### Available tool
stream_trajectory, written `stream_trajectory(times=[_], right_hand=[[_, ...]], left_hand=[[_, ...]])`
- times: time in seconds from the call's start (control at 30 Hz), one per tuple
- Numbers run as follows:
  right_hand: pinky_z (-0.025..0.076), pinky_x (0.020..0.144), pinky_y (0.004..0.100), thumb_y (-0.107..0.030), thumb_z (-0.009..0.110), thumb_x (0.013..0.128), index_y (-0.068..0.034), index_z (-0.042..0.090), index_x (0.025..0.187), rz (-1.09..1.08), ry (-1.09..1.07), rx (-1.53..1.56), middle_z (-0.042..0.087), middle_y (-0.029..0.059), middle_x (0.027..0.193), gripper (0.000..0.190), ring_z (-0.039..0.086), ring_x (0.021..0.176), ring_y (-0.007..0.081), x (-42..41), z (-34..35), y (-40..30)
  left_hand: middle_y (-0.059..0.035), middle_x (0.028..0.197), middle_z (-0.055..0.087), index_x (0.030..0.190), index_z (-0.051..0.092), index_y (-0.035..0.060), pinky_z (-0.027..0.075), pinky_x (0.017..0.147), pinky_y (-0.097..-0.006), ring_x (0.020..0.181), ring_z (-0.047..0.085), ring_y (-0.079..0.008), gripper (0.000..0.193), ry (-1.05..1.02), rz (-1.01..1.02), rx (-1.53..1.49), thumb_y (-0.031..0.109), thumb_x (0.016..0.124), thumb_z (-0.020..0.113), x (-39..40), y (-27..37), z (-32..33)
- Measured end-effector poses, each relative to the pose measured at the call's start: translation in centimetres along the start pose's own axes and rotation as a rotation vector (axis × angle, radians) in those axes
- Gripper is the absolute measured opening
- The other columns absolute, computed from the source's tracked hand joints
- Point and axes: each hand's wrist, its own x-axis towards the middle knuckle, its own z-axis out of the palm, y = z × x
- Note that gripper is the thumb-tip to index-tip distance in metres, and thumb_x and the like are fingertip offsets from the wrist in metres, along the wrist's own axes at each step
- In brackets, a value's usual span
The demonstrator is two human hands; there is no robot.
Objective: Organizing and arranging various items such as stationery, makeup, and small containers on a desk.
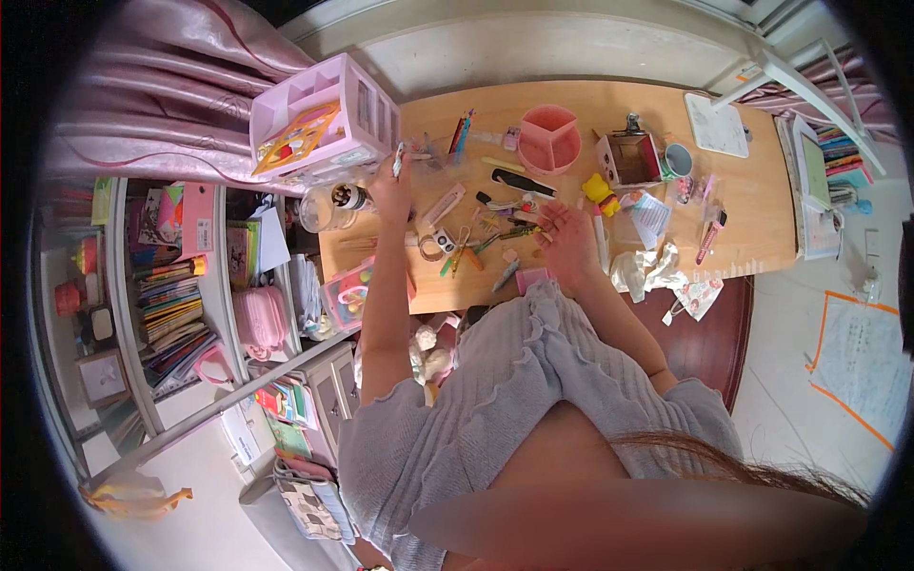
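My left hand (391, 194) is at the desk's left side, beside the pink plastic drawer organizer (364, 118). Its fingers pinch a small whitish object (398, 160), too small to name surely. My right hand (569, 243) hovers or rests near the desk's front edge, palm partly turned up and fingers loosely bent, with nothing visible in it. Just left of it lies a heap of small stationery (518, 227). A black pouch-like item (523, 182) and a yellow bear figure (601, 195) lie farther back. A pink three-part round holder (548, 140) stands behind them.
Several pencils (463, 132) lie near the organizer. A clear jar (318, 209) stands at the left edge. Toward the right are an open box (630, 160), a mug (676, 161), crumpled white wrapping (646, 271), a pink watch (710, 239) and a white lamp base (716, 126).
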Motion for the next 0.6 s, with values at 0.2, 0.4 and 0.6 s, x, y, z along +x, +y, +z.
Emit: stream_trajectory(times=[0.2,0.4,0.6], right_hand=[[0.038,0.079,0.0321,-0.028,0.043,0.085,-0.011,0.053,0.094,0.009,0.016,0.03,0.055,0.0005,0.094,0.021,0.05,0.085,0.0147,0.2,-1.2,0.0],[0.039,0.075,0.0308,-0.028,0.043,0.085,-0.011,0.054,0.092,0.044,0.06,0.011,0.056,0.002,0.09,0.021,0.051,0.082,0.0154,0.3,-0.9,0.3],[0.039,0.074,0.0308,-0.026,0.042,0.085,-0.009,0.054,0.09,0.051,0.036,0.025,0.057,0.0031,0.091,0.022,0.05,0.08,0.0154,-0.1,-0.8,-0.2]], left_hand=[[-0.0189,0.077,0.062,0.087,0.064,0.0048,0.048,0.06,-0.0391,0.069,0.061,-0.0331,0.022,-0.133,0.001,0.122,0.025,0.078,0.063,1.7,-0.5,1.6],[-0.0203,0.079,0.061,0.088,0.062,0.0019,0.047,0.067,-0.0421,0.072,0.059,-0.0362,0.029,-0.23,-0.036,0.332,0.029,0.077,0.062,2.5,0.3,2.2],[-0.0189,0.08,0.062,0.097,0.059,0.0048,0.046,0.067,-0.0426,0.073,0.06,-0.036,0.04,-0.002,-0.089,0.116,0.034,0.071,0.068,1.8,-1.1,1.8]])
